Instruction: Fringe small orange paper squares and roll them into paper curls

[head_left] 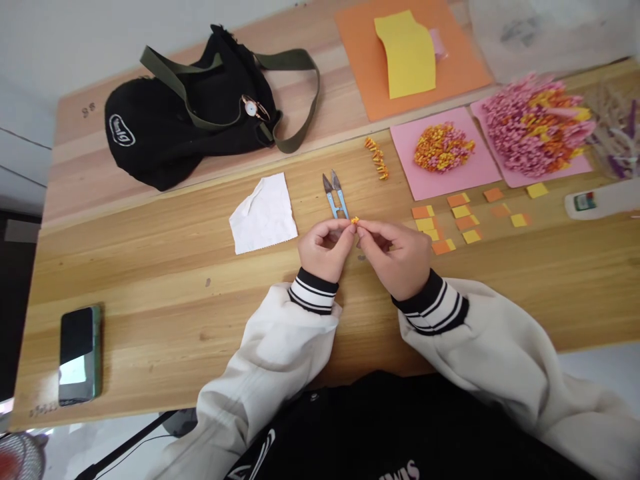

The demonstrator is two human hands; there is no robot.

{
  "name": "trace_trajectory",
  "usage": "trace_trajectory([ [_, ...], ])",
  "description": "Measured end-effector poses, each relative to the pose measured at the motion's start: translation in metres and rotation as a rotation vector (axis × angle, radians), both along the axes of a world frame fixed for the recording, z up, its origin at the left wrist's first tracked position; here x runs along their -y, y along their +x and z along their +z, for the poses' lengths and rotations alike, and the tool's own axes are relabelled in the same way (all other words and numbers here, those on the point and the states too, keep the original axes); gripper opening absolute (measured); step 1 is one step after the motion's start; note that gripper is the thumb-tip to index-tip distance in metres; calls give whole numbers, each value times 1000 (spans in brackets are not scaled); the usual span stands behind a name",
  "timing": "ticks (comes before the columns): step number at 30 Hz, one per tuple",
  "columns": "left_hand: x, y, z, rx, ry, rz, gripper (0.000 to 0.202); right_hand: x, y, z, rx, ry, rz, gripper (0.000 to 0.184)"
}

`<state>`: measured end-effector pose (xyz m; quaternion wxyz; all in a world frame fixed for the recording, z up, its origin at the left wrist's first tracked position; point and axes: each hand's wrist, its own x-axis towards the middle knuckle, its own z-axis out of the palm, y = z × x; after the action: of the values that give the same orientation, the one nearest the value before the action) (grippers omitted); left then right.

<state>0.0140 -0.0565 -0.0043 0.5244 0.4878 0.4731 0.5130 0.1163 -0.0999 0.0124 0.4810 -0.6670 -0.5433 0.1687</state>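
Note:
My left hand (325, 248) and my right hand (395, 255) meet above the middle of the wooden table (165, 293). Both pinch one tiny folded orange-yellow paper piece (355, 220) between their fingertips. Small blue-handled thread snips (335, 194) lie just beyond my fingers. A short row of folded orange pieces (377, 159) lies farther back. Several small orange and yellow paper squares (453, 223) lie to the right of my right hand.
A white tissue (263, 213) lies left of the snips. A phone (78, 355) sits near the front left edge. A black bag (195, 107) with a watch (250, 107) rests at the back. Pink sheets (453, 179) bear heaps of folded pieces; orange and yellow paper (406, 53) lies behind.

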Motion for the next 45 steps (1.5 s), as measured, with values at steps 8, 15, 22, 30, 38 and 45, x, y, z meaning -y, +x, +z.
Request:
trace_trajectory([
  [8, -2, -2, 5, 59, -37, -78, 24, -2, 4, 0, -134, -11, 6, 12],
  [15, -7, -8, 6, 70, -82, -181, 28, -4, 10, 0, -195, -56, 53, 12],
  [22, -7, -7, 7, 85, -56, -189, 28, -5, 11, -1, -196, -50, 31, 11],
  [30, -3, -4, 7, 80, -16, -146, 23, -6, 10, -4, -266, -66, 17, 10],
  [38, -3, -5, 2, 69, -2, -178, 28, -8, 11, -9, -398, -84, 4, 12],
  [45, -3, -6, 0, 53, -11, -178, 31, -11, 13, -9, -504, -96, 25, 16],
])
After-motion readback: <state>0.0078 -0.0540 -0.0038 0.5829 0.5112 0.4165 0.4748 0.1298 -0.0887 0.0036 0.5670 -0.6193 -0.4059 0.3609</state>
